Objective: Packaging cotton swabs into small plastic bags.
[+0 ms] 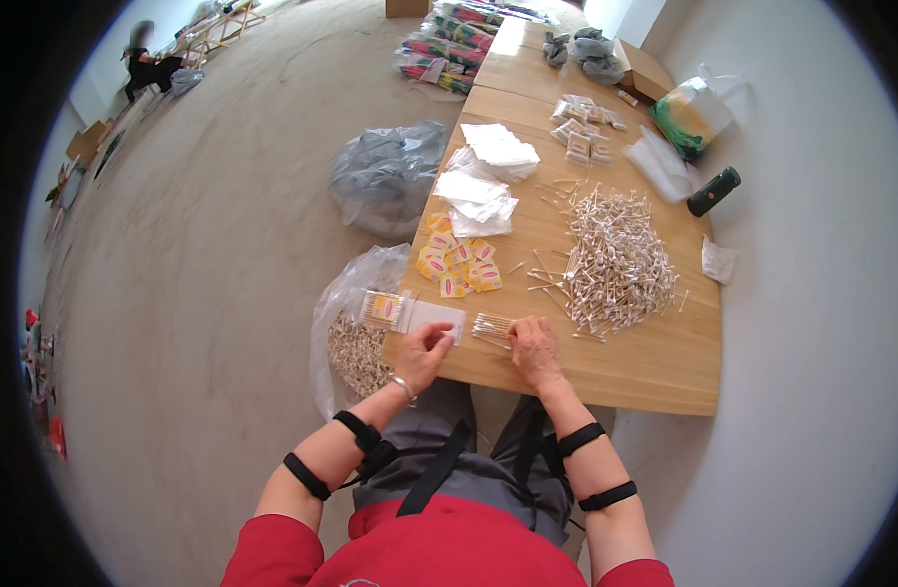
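"Holding something, the right hand?"

"Yes, it closes on a row of cotton swabs near the worktop's front edge. The left hand curls at a flat pale packet; gripping or not, I can't tell."

"Labels?"

"Yellow-and-white cards beyond, their red-marked print too small to read."

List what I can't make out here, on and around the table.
All in the head view:
- Right-hand ends of the swab row: covered by the right hand.
- Lower edge of the white packet: partly behind the left hand.
- Lower swabs in the heap: buried under those on top.
- Right side of the clear bag: hidden by the table.
- Seated person: small, head blurred.
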The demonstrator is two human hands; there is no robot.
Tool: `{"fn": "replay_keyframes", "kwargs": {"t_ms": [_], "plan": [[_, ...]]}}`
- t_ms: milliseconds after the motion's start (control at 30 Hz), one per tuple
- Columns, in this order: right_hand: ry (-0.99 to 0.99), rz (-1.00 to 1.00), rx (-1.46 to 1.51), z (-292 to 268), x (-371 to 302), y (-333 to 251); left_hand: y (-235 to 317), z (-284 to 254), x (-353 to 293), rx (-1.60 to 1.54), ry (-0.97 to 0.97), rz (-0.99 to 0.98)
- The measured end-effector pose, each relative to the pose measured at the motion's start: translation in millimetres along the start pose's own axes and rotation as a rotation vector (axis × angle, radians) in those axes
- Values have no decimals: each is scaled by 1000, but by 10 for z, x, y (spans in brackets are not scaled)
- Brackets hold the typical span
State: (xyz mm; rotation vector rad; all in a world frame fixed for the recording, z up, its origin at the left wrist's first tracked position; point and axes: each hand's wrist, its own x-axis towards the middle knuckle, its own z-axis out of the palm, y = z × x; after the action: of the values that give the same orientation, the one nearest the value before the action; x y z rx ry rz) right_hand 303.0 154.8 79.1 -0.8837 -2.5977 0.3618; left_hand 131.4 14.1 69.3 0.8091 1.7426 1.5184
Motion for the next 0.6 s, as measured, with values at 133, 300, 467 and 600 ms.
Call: {"fn": "replay_keyframes", "kwargs": {"t_ms": [133, 300, 467, 600], "plan": [[11, -8, 0, -21, 2, -40, 48, 389, 200, -135, -104, -17], [2, 17, 80, -28, 20, -67, 4, 512, 333, -66, -92, -2], [9, 26, 259, -19, 93, -83, -7, 503, 361, -107, -44, -18], [30, 30, 397, -44, 165, -31, 33, 494, 373, -79, -61, -40]]}}
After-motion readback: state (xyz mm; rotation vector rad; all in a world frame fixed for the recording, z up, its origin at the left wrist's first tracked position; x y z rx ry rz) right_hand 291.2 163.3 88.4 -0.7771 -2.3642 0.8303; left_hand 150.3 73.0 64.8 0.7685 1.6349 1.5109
